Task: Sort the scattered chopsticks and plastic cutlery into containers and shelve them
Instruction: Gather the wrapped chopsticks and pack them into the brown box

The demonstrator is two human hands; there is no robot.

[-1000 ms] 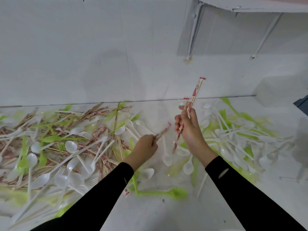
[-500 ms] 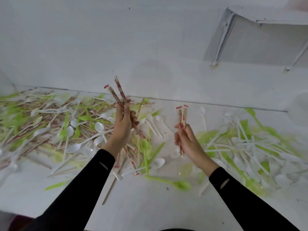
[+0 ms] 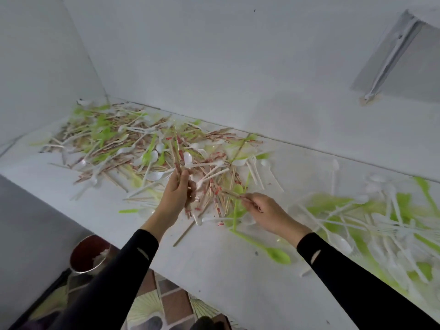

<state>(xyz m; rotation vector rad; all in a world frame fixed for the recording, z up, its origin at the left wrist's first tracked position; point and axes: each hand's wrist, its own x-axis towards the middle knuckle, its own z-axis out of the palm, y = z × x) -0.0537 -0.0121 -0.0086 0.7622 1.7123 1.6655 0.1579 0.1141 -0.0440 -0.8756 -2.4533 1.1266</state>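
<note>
The counter (image 3: 214, 265) runs into a corner on the left, and the back wall boxes it in. The only bare strip is along the front edge, beside a green spoon (image 3: 276, 254). The chopstick pile (image 3: 123, 144) covers the left and middle, mixed with spoons and forks. More white and green cutlery (image 3: 385, 225) sprawls to the right.

The left hand (image 3: 175, 195) is wrapped around a bundle (image 3: 177, 158) of wrapped chopsticks held upright. The right hand (image 3: 266, 209) pinches one pair (image 3: 232, 193) low at the pile's near edge.

The only container I can spot is a dark red bucket (image 3: 81, 253) on the floor below the counter edge. It has something white inside, but I can't tell what.
</note>
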